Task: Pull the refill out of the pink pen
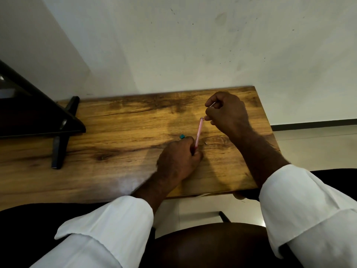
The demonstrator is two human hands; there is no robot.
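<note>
- Holding the pink pen barrel (199, 133) in your left hand (177, 161), you keep it tilted up from the desk (116, 132), with its top end pointing to your right hand (226, 111).
- Your left grip is closed around the lower end of the barrel, fingers curled tight; this hand rests on the desk surface.
- Your right grip is a narrow pinch: the fingers hold a thin pale rod (212, 104), maybe the refill, just beside the open top of the barrel. I cannot tell if its tip is already inside the barrel or only near it.
- A small teal piece (182, 136), perhaps the cap, lies on the desk just behind your left hand and is not on the pen.
- My judgement: the pen is in parts, so the work is about in the middle. The thin rod and the barrel are not yet fully together, and the teal piece is still apart.
- A black stand (61, 132) is at the left side of the desk, well apart from both hands.
</note>
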